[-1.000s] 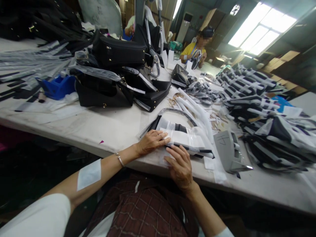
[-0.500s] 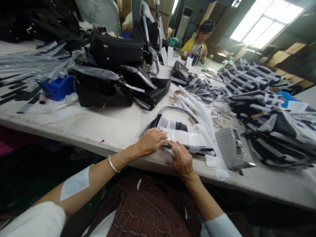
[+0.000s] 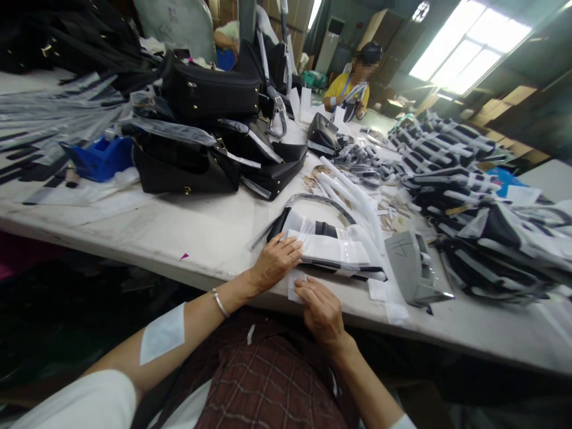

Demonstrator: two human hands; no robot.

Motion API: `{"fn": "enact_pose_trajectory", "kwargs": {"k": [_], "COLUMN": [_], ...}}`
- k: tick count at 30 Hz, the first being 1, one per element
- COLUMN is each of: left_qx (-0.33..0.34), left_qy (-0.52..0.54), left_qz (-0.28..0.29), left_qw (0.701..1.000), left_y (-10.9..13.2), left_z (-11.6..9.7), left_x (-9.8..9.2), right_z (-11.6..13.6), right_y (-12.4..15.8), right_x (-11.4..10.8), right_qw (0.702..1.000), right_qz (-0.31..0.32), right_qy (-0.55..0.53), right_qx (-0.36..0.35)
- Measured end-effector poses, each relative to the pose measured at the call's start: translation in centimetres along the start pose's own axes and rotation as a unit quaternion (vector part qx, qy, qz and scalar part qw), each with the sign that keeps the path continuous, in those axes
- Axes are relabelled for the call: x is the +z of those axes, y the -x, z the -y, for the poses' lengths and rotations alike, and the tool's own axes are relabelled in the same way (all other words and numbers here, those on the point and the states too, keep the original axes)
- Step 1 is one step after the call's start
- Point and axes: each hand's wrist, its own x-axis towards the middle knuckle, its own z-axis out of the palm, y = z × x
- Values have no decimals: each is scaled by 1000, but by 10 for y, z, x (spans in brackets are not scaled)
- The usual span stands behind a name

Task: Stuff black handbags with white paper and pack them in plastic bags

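Through the head view, I have the left hand [image 3: 277, 257] laid palm down at the near left part of a wrapped bag [image 3: 329, 245], its fingers fairly straight, grasping nothing. I take that flat contact as a weight: it seems to steady the bag against the bench [image 3: 230, 217] and press its white wrap down. The right hand's [image 3: 322, 308] grip is pinched on a small translucent film [image 3: 294, 287], just off the bag's near edge; holding it by the fingertips probably lets most of it lie free of the skin.

The bag lies on its side at the front of the bench, right ahead of me, its handle [image 3: 324, 197] arched away, which I judge leaves the near edge within reach of both hands. A grey dispenser [image 3: 407, 268] stands just right of the bag, its metal end pointing toward the front, likely for easy reach. White rolls [image 3: 351, 196] lie behind and beside the bag.

Unwrapped black bags [image 3: 185, 164] are heaped to the left and wrapped ones [image 3: 496, 256] to the right, perhaps to separate the two sorts. Across the bench a person in yellow [image 3: 344, 86] handles another bag.
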Motion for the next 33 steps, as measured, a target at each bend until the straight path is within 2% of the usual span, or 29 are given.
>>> {"fn": "enact_pose_trajectory", "kwargs": {"k": [4, 8, 13, 18, 21, 24, 29, 33], "left_qx": [-1, -10, -49, -113, -163, -197, -213, -234], "left_qy": [10, 23, 45, 109, 130, 117, 77, 40], "left_qz": [-9, -12, -8, 16, -1, -40, -79, -51], "left_qw": [1000, 1000, 998, 988, 978, 973, 971, 970], "left_y": [3, 6, 5, -4, -11, -17, -23, -28], "left_z": [-1, -3, -4, -6, -9, -11, -13, -12], "left_x": [3, 5, -3, -19, -16, -5, 7, 2], "right_z": [9, 5, -24, -62, -75, -82, -93, -98], "right_y": [-4, -33, -79, -106, -112, -114, -109, -105], "right_x": [-3, -19, -32, -28, -23, -18, -8, -3], "right_qw": [1000, 994, 975, 963, 937, 908, 908, 898], "right_qz": [17, 79, 150, 196, 235, 239, 226, 220], "right_qy": [12, 71, 155, 92, 35, -2, -6, -17], "right_qx": [5, 8, 62, 162, 258, 345, 352, 380]}}
